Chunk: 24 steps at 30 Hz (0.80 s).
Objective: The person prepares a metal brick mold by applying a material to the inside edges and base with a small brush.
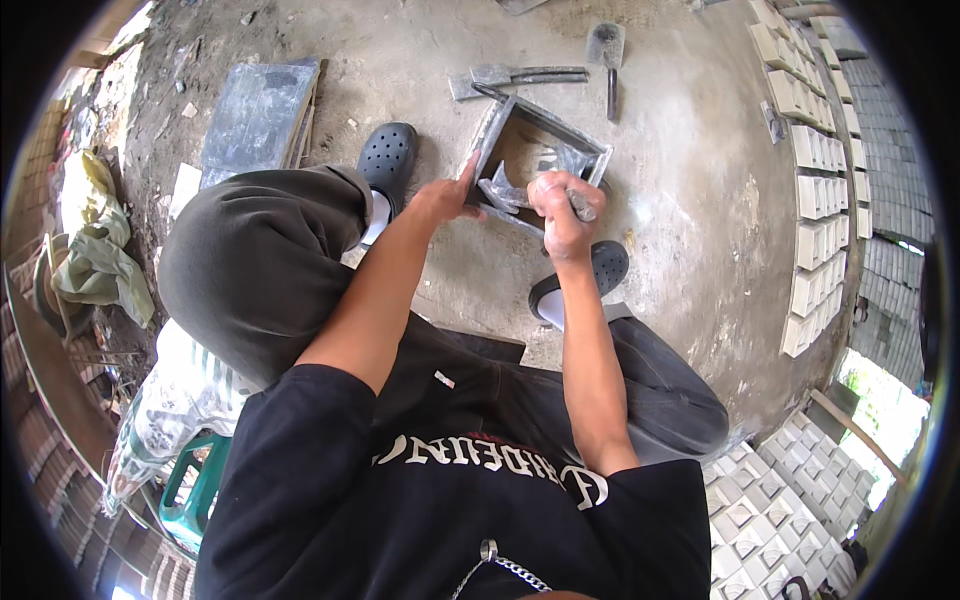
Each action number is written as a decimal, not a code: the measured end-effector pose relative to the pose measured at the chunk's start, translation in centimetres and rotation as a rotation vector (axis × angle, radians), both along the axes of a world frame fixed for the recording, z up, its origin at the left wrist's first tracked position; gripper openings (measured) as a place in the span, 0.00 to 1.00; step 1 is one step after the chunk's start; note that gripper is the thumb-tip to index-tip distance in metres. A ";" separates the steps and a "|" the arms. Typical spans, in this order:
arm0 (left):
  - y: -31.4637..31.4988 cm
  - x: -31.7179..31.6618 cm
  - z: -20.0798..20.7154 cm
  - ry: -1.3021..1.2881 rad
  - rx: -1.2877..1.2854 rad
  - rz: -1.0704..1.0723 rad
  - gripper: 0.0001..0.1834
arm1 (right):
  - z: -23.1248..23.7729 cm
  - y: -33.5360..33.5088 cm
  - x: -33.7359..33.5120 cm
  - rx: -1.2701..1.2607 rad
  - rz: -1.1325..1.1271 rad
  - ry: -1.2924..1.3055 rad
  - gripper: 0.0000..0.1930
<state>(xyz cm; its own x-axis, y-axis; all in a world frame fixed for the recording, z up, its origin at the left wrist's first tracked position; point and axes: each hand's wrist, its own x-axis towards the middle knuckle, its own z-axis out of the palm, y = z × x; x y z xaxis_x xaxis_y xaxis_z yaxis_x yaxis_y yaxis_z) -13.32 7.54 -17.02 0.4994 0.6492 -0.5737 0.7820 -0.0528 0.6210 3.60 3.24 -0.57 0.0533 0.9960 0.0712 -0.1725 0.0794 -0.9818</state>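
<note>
On the floor between my feet stands an open rectangular box mould [603, 150] with grey, dusty walls. My left hand [445, 200] grips its left wall near the near corner. My right hand [567, 212] is closed, knuckles up, over the mould's near right side. From that fist sticks the butt of a grey-coated handle, apparently of a trowel [583, 207]; a grey blade-like part shows beyond the fingers, inside the mould. A jagged grey piece [503, 190] lies in the mould near my left hand. The mould's floor is partly hidden by my right hand.
Beyond the mould lie a dusty hammer-like tool [520, 76] and a flat-bladed scraper [609, 75]. Stacked grey boards [258, 115] lie at the left. Rows of pale blocks [822, 190] line the right, with more blocks [780, 500] at lower right. A green stool [195, 490] stands at lower left.
</note>
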 end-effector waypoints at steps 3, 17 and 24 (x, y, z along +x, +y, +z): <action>-0.3 0.0 -0.2 0.024 -0.047 0.013 0.71 | 1.0 -0.7 -1.1 0.000 -0.117 0.019 0.09; -0.1 0.1 -0.9 0.057 -0.061 0.001 0.71 | 7.7 1.0 -2.7 0.186 -0.373 0.267 0.11; 0.0 0.3 -0.8 0.065 -0.043 -0.003 0.71 | 4.5 1.8 -3.7 0.128 -0.519 0.183 0.11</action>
<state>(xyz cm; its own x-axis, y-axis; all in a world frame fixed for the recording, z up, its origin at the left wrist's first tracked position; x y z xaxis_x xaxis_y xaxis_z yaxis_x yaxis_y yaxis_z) -13.00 7.58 -17.83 0.4619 0.6222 -0.6321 0.8207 -0.0296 0.5706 -0.15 5.07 3.90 0.5563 0.8201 0.1338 -0.2453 0.3159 -0.9166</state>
